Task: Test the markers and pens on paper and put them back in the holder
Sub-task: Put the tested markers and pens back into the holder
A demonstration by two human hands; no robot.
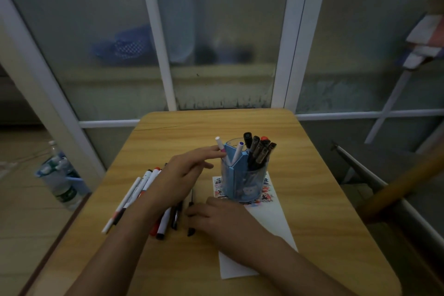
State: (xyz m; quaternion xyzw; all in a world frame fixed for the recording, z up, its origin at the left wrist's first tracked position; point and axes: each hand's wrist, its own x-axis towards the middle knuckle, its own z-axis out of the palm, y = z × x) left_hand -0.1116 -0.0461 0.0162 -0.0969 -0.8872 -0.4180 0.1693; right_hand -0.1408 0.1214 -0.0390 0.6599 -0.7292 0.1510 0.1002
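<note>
Markers and pens fill a clear blue holder [242, 175] that stands upright on the far end of a white paper [269, 223], over a strip of red and black print. The holder is a round tumbler split by pale blue inner walls into compartments. The right-hand compartment carries a tight bunch of dark markers [259, 151] with black caps and one orange-red cap at the back. The left-hand compartments carry a white pen with a dark blue tip [239, 150] and a white pen with a pink band [221, 145], both leaning leftward.

The left hand [182, 175] hovers just left of the holder, palm down, its fingers [211, 152] stretched out and slightly spread, the tips touching or nearly touching the pink-banded pen at the rim; they curl round nothing. The right hand [223, 218] lies low on the bench [312, 175] in front of the holder, over the near-left edge of the paper, its fingers bent down onto a thin black pen [191, 202] that lies on the wood; whether they pinch it or only press on it I cannot tell.

To the left, partly under the left forearm, a loose row of markers [144, 190] lies on the bench: white barrels, black and red caps, roughly parallel. The bench is light wood grain with rounded corners.
</note>
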